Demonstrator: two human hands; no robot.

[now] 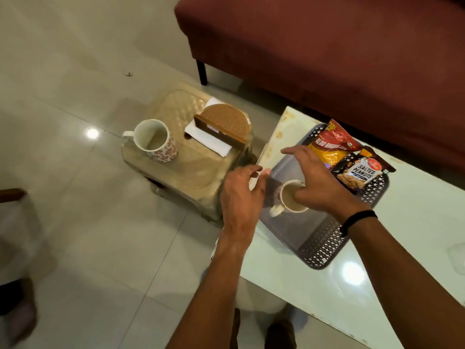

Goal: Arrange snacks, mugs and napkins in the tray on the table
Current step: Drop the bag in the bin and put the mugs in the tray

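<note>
My R hand [319, 182] sits over mug [292, 200] in tray [324, 250] on bench [327, 293], fingers spread, grip unclear. L hand [242, 195] fingers loose, empty. 2nd mug [156, 141] w/ napkins [208, 138] on stool [198, 170].

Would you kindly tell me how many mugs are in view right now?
2. One floral mug stands on the beige plastic stool; the other mug sits in the grey tray under the right hand. None seems hidden.
</note>
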